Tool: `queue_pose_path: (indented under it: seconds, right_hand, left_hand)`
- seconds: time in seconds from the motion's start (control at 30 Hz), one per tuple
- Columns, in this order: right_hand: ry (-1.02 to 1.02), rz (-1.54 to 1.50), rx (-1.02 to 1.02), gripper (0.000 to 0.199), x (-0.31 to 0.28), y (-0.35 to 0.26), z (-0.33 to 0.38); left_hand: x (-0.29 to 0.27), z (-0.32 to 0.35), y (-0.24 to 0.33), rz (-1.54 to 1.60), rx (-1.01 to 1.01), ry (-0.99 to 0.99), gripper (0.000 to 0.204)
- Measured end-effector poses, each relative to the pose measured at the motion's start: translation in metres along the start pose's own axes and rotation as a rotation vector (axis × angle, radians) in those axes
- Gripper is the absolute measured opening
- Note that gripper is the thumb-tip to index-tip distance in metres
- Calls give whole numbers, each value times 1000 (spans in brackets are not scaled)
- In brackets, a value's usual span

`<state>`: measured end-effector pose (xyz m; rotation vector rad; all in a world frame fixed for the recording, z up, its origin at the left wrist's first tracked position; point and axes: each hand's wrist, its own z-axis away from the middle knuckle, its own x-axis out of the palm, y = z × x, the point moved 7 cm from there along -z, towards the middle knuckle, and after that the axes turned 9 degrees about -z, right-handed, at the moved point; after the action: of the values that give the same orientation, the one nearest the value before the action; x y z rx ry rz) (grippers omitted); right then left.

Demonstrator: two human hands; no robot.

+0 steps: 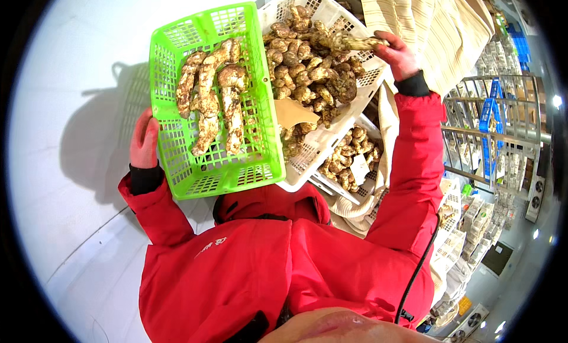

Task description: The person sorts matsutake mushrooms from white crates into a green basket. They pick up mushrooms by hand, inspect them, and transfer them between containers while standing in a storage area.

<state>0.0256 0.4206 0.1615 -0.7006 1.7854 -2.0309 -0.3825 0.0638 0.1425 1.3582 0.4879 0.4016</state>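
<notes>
As we look down past a red jacket (pixel 213 278), a broad white basket (pixel 313 147) heaped with mushrooms (pixel 313 76) lies ahead of us, overlapped on its left by a green basket (pixel 195 172) whose open top faces us. What carries the green basket's weight we cannot tell, so we judge a steady hand at its rim worthwhile. Striped cloth (pixel 426 35) spreads beyond the white basket on the right, and a smaller white basket of mushrooms sits partly beneath it. Three long mushrooms (pixel 234 115) lie lengthwise in the green basket; we would keep them in one layer, stems aligned, to spare them bruising. Another long mushroom (pixel 355 43) lies over the heap near the white basket's upper right, its far end hard for us to tell from its neighbours. Our right hand (pixel 397 54) holds its pale end, the fingers (pixel 387 36) narrowed in a pinch. Since a long stem may snap when lifted by one end, we judge a light hold nearer the middle, kept level, safest. Our left hand (pixel 144 143) meets the green basket's left wall; whether its fingers grip or merely brace, we cannot tell. A brown card (pixel 294 113) rests on the heap, best left undisturbed.
</notes>
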Motion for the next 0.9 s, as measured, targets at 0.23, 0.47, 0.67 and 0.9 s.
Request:
queue_pose_path:
  seconds: [0.23,0.47,0.67,0.9]
  right_hand:
    - [-11,-509,-36,39,70,-6,58]
    - [-500,-290,83,30,229,-23,91]
    - [-803,91,97,28,294,-3,99]
    - [-89,405,-479,30,178,-44,36]
  left_hand:
    - [10,8,10,-40,44,-88,35]
    - [22,6,21,-39,33,-53,30]
    - [20,11,11,48,8,-104,34]
    - [21,17,14,-42,-15,-47,45]
